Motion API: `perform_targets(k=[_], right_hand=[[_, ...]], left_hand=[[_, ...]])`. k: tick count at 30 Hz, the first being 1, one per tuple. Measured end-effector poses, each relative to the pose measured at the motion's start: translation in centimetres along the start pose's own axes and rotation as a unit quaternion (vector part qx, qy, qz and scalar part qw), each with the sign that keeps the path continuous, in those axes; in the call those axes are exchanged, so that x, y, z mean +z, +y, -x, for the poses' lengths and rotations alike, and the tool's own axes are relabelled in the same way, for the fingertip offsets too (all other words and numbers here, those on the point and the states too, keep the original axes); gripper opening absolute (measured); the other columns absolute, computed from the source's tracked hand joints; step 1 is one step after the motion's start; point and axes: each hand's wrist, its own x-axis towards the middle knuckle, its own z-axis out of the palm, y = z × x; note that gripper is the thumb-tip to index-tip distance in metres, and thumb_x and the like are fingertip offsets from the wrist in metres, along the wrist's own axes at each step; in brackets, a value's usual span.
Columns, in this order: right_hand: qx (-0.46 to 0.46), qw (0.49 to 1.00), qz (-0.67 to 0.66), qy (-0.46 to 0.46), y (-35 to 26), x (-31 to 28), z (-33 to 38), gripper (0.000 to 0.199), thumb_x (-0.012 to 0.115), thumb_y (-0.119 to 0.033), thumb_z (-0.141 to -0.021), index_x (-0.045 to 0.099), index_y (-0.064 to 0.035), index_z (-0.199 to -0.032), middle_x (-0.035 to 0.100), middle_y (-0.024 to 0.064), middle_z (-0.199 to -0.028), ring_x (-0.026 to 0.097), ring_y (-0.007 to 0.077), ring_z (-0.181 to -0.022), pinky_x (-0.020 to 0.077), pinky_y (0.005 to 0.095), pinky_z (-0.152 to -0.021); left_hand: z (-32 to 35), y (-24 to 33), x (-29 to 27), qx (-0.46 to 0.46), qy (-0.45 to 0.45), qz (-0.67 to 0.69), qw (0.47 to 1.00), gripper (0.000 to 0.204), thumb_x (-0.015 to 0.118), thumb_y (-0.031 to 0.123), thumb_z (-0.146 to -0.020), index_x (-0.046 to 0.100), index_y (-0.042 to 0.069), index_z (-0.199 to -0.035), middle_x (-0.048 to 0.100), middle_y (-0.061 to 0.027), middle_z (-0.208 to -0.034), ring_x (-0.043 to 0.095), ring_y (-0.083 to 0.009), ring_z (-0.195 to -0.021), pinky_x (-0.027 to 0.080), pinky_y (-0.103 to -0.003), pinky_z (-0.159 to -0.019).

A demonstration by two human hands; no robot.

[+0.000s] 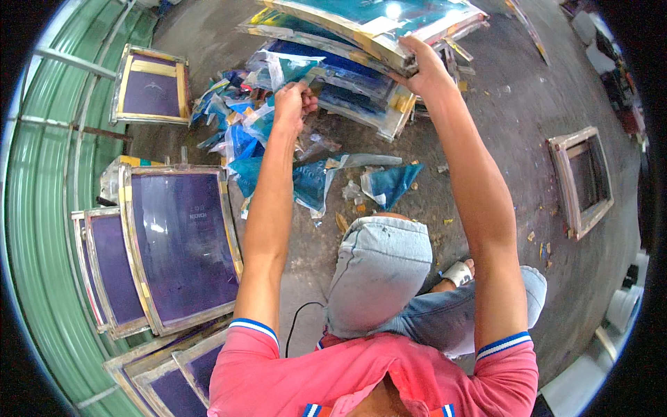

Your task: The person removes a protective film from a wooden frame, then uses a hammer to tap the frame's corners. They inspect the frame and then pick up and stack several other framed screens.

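In front of me is a stack of screen-printing frames (397, 118) with blue and teal mesh. My right hand (425, 68) grips the near corner of the topmost frame (379, 43), thumb on its upper face; that frame sits tilted, and its far part runs out of view. Closed fingers of my left hand (295, 104) meet at the lower edge of a torn teal mesh scrap (297, 67) with a whitish border, left of the stack. Below and left of that hand lies a heap of torn blue and white mesh scraps (240, 139).
Purple-mesh frames (182, 236) lean by the green corrugated wall (42, 229) on my left, with another frame (151, 85) farther off. Two blue scraps (391, 185) lie before my knee. A frame stack (582, 182) stands right. Small yellow bits dot the floor (479, 187).
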Motion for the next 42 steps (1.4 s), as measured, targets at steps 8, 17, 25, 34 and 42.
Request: perform_targets(k=[8, 17, 25, 34, 42], right_hand=[[-0.023, 0.999, -0.027, -0.021, -7.4, 4.6, -0.3, 0.043, 0.071, -0.043, -0.078, 0.057, -0.0125, -0.105, 0.061, 0.0083, -0.095, 0.058, 0.0275, -0.083, 0.049, 0.0429, -0.059], [0.003, 0.999, 0.006, -0.031, -13.5, 6.2, 2.1, 0.049, 0.054, -0.064, -0.088, 0.064, -0.0164, -0.092, 0.063, 0.0046, -0.085, 0.06, 0.0259, -0.073, 0.0523, 0.0458, -0.057], [0.034, 0.993, -0.105, 0.048, -15.1, 4.6, 0.8, 0.05, 0.07, -0.062, -0.078, 0.064, -0.0141, -0.092, 0.058, 0.007, -0.092, 0.058, 0.023, -0.077, 0.0531, 0.0419, -0.059], [0.039, 0.996, -0.072, -0.041, -12.2, 3.1, -0.2, 0.041, 0.067, -0.051, -0.083, 0.058, -0.0145, -0.099, 0.061, 0.0087, -0.099, 0.059, 0.0275, -0.083, 0.0494, 0.0463, -0.059], [0.005, 0.999, -0.028, 0.024, -10.8, 1.9, 0.7, 0.036, 0.071, -0.045, -0.081, 0.057, -0.0173, -0.099, 0.056, 0.0098, -0.097, 0.058, 0.029, -0.087, 0.0526, 0.0503, -0.063]], left_hand=[[0.9, -4.0, -1.2, 0.013, 0.004, -0.06, 0.998, 0.02, 0.063, 0.019, -0.091, 0.061, 0.003, -0.078, 0.059, -0.0042, -0.064, 0.059, -0.0146, -0.056, 0.047, -0.029, -0.05], [1.4, -3.9, -0.8, -0.027, 0.008, -0.066, 0.997, 0.023, 0.065, 0.022, -0.091, 0.06, 0.004, -0.077, 0.061, -0.0054, -0.062, 0.058, -0.015, -0.053, 0.041, -0.029, -0.045], [1.6, -3.4, -0.5, -0.091, 0.043, -0.116, 0.988, 0.021, 0.065, 0.021, -0.09, 0.061, 0.005, -0.076, 0.062, -0.0065, -0.061, 0.058, -0.0161, -0.05, 0.038, -0.031, -0.045], [0.1, -3.4, -0.5, -0.089, 0.04, -0.059, 0.993, 0.02, 0.065, 0.018, -0.089, 0.059, 0.004, -0.076, 0.058, -0.0068, -0.06, 0.055, -0.0183, -0.048, 0.047, -0.036, -0.046], [-0.9, 8.0, 2.1, -0.09, -0.014, -0.059, 0.994, 0.019, 0.058, 0.015, -0.09, 0.054, 0.007, -0.072, 0.052, -0.004, -0.058, 0.055, -0.0199, -0.054, 0.053, -0.039, -0.059]])
